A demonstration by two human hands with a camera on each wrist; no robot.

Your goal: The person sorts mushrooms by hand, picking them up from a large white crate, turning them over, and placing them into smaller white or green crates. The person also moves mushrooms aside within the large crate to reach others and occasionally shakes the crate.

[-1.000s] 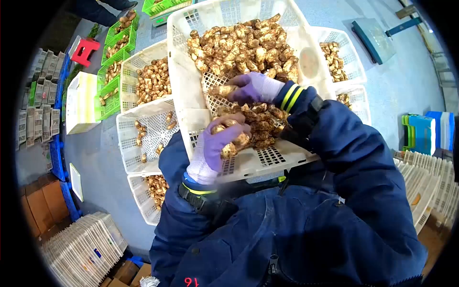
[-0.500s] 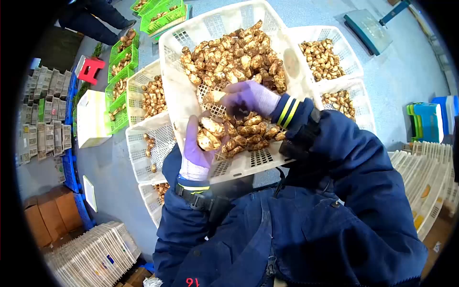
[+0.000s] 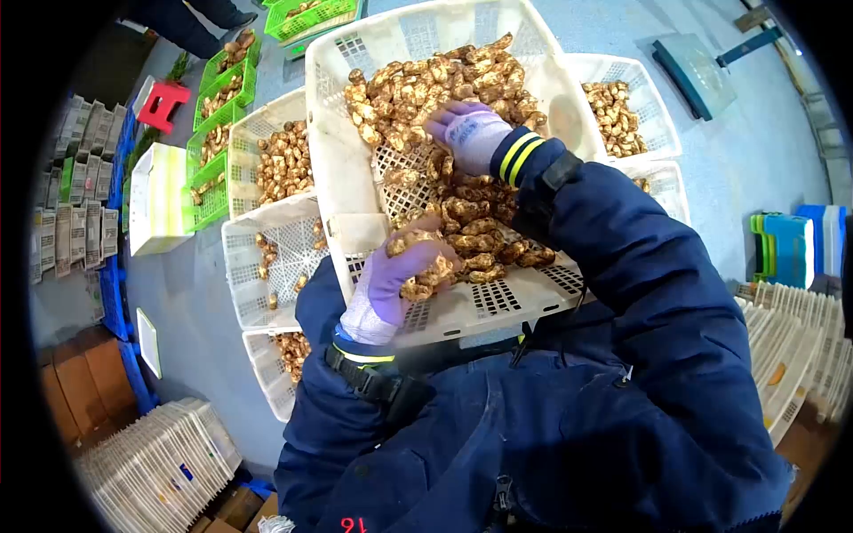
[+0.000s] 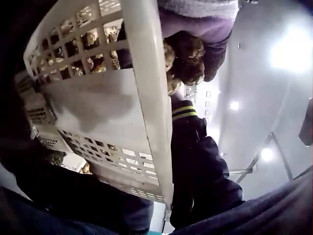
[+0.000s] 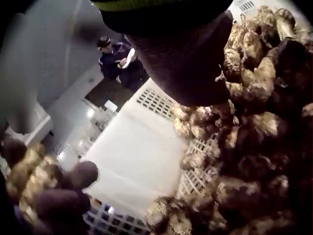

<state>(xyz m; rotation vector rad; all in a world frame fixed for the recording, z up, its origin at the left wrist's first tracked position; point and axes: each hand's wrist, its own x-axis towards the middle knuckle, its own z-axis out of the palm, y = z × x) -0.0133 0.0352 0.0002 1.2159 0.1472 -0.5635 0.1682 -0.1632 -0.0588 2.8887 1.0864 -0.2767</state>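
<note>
1. A large white slotted plastic crate (image 3: 342, 169) rests tilted on my lap, and I judge I am picking through the brown knobbly tubers (image 3: 418, 84) inside it.
2. My left grip (image 3: 391, 280), in a purple glove, is at the crate's near end. Its fingers curl round a handful of tubers, just above the near rim.
3. My right grip (image 3: 464, 133), also gloved, reaches toward the crate's far end and lies knuckles-up against the main heap. Its fingertips are buried among the tubers, so I cannot tell whether it holds any.
4. A second clump of tubers lies mid-crate, between my two grips.
5. The next move, I judge, calls for keeping the handful pinched firmly while it clears the rim. The smaller white crates (image 3: 267, 240) stand just left of the big crate.
</note>
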